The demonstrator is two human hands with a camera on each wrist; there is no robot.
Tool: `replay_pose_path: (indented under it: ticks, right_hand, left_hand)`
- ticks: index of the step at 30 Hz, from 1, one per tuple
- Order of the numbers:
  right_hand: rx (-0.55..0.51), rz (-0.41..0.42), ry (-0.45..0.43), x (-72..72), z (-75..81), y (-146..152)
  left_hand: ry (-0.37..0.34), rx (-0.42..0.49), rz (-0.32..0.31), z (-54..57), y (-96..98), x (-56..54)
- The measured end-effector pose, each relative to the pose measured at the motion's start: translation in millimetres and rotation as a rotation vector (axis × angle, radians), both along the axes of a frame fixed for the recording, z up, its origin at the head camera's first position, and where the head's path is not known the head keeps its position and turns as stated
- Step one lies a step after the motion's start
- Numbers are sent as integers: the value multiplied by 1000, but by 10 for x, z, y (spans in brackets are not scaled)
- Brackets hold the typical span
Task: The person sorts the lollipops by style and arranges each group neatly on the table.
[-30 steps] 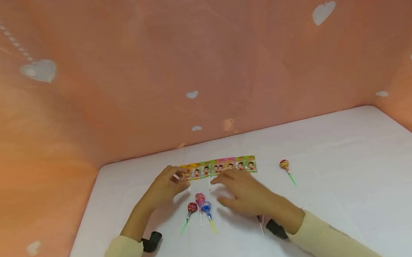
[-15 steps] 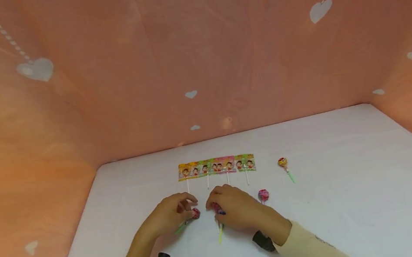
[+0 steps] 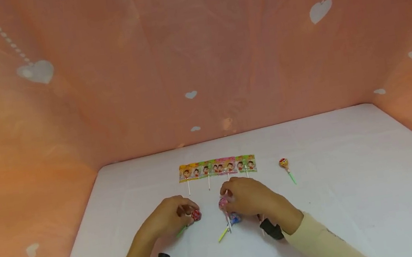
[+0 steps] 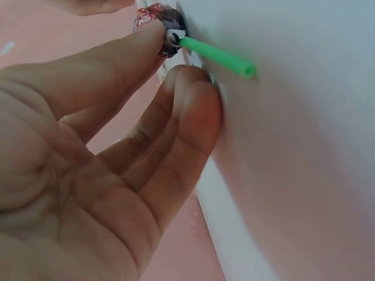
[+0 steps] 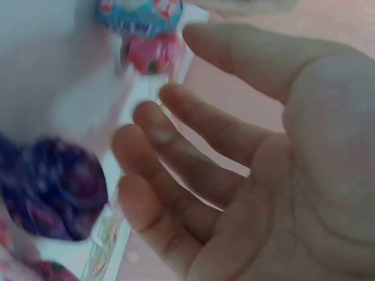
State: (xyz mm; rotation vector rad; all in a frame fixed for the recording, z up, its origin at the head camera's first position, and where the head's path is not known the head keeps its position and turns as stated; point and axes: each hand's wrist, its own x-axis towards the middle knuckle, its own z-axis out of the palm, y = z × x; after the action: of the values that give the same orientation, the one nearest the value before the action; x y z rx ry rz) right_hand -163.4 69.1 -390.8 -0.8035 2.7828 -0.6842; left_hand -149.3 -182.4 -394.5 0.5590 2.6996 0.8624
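My left hand (image 3: 169,216) pinches a red-wrapped lollipop (image 3: 196,214) by its head, low over the white table. In the left wrist view, the thumb presses the wrapped head (image 4: 153,26) and a green stick (image 4: 220,57) points away. Bent fingers of my right hand (image 3: 248,195) surround a pink lollipop (image 3: 222,204), the thumb standing apart from the fingertips. A blue lollipop (image 3: 235,218) with a yellow stick lies crossed with the pink one's stick. Beside the right hand, a dark purple lollipop (image 5: 58,187) shows blurred in the right wrist view.
Flat lollipops in printed wrappers (image 3: 217,167) form a row behind the hands, sticks toward me. One yellow-and-red lollipop (image 3: 283,162) with a green stick lies at the right. Orange cloth (image 3: 196,59) with white hearts surrounds the white table (image 3: 340,180).
Both hands came back from the wrapped row to the loose lollipops. My left hand took hold of the red one. The pink and blue ones shifted right and crossed beside my right hand.
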Motion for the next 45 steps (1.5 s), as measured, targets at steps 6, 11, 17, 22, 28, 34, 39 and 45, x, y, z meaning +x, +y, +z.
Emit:
replay_pose_path:
  ticks: [6, 11, 17, 22, 28, 34, 39, 45]
  right_hand:
    - [2, 14, -33, -12, 25, 36]
    - [3, 25, -14, -27, -16, 11]
    - [-36, 26, -27, -37, -50, -8]
    - [-41, 40, -25, -38, -78, -16]
    - [-40, 42, -17, -35, -81, -17]
    - [-38, 40, -36, -18, -63, -18]
    - [-47, 42, -43, -20, -78, -26]
    - [-92, 39, -53, -8, -123, -35]
  left_hand:
    - [18, 5, -11, 14, 11, -23]
    - [3, 19, 37, 28, 25, -30]
    - [-11, 72, 128, 21, -13, -61]
    - [-4, 96, 217, 15, -95, -87]
    - [41, 31, 301, 6, -96, -105]
    - [40, -14, 354, -24, -73, -110]
    - [37, -16, 343, -5, -81, -104]
    - [37, 1, 308, 6, -94, -92]
